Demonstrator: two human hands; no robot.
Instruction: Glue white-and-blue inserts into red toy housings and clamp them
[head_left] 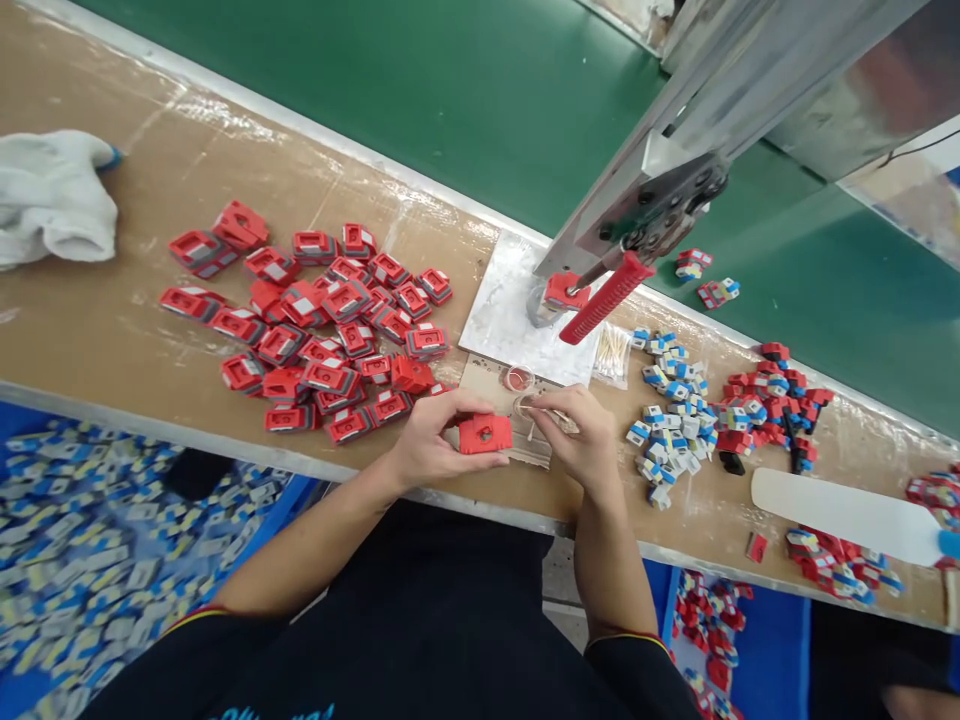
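Note:
My left hand (431,440) holds a red block (485,434) with a hole in its upper face, fingers along its top and bottom edges. Just right of the block, my right hand (577,425) pinches a thin white cotton swab (531,430), its tip pointing down. Beyond the hands, a small round dish of red stuff (518,379) sits on a piece of cardboard (480,374). A bag of cotton swabs (612,355) lies to the right of a white plate (495,320). Many red blocks (330,375) are heaped on the left of the table.
A press with a red handle (609,298) stands over the plate, with a red part (566,290) beneath. Blue and white pieces (675,400) lie to the right, near a pale paddle (847,512). A white glove (56,195) is far left. Behind runs a green belt (420,110).

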